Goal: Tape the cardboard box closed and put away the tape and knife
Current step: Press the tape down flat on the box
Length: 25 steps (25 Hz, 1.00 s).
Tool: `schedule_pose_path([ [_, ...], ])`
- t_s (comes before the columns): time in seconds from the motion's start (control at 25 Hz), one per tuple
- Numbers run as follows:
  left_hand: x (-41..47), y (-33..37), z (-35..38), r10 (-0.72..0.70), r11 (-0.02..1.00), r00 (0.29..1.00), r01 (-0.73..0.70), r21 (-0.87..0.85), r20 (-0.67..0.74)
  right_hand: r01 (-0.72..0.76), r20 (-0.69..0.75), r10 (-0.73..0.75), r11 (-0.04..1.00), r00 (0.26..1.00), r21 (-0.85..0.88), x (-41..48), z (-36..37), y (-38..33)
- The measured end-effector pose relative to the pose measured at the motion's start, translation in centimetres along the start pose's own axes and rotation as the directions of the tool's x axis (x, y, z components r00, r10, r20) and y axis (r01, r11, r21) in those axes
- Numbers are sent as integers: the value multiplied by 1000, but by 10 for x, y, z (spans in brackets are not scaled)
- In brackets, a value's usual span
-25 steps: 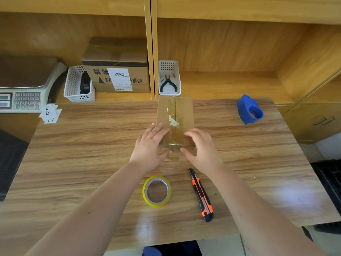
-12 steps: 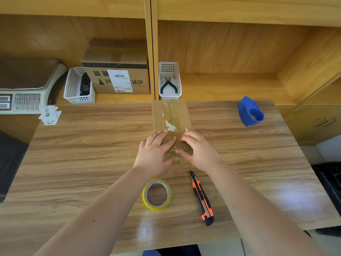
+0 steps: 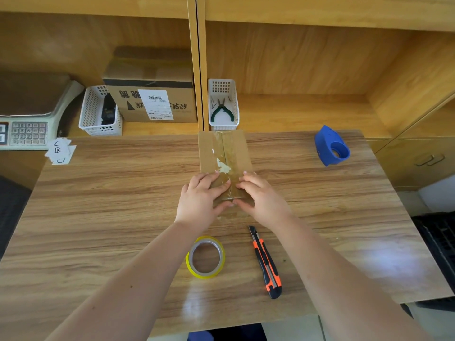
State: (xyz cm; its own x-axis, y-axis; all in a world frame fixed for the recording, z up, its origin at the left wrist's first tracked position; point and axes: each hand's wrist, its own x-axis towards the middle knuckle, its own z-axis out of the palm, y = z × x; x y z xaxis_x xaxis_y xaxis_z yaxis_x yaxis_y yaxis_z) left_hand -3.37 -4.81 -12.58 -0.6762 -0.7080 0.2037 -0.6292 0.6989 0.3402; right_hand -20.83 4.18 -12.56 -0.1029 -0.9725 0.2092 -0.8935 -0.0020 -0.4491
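A narrow brown cardboard box (image 3: 222,150) lies lengthwise on the wooden table, with clear tape along its top seam. My left hand (image 3: 200,199) and my right hand (image 3: 262,199) press flat on its near end, fingers spread, thumbs almost touching over the tape. Their palms hide the box's near edge. A yellow tape roll (image 3: 205,257) lies flat on the table just below my left wrist. An orange and black utility knife (image 3: 267,263) lies beside the roll, under my right forearm, its tip pointing away from me.
A blue tape dispenser (image 3: 332,146) sits at the table's far right. On the shelf behind stand a white basket (image 3: 222,104) with green pliers, another white basket (image 3: 99,112), a large labelled carton (image 3: 152,92) and a scale (image 3: 27,114). Paper slips (image 3: 60,151) lie far left.
Both hands have slid a little farther up the box along the tape, and their thumbs have come closer together. The roll and the knife have stayed where they were.
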Motion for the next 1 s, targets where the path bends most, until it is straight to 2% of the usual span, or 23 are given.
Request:
schedule_pose_path([
  [0.24, -1, -1, 10, -13, 1000, 996, 11, -28, -86, 87, -113, -91, 996, 989, -36, -1, 14, 7],
  [0.44, -2, 0, 14, -35, 999, 994, 30, -42, -107, 113, -149, -116, 993, 982, -27, 0, 21, 11],
  [0.72, -1, -3, 12, -19, 1000, 996, 19, 1, -88, 120, -109, -122, 992, 987, -25, 0, 21, 13],
  [1.0, 1, 1, 13, 10, 987, 1000, -10, 161, 2, 92, -53, -99, 989, 994, -117, 3, 16, 5],
])
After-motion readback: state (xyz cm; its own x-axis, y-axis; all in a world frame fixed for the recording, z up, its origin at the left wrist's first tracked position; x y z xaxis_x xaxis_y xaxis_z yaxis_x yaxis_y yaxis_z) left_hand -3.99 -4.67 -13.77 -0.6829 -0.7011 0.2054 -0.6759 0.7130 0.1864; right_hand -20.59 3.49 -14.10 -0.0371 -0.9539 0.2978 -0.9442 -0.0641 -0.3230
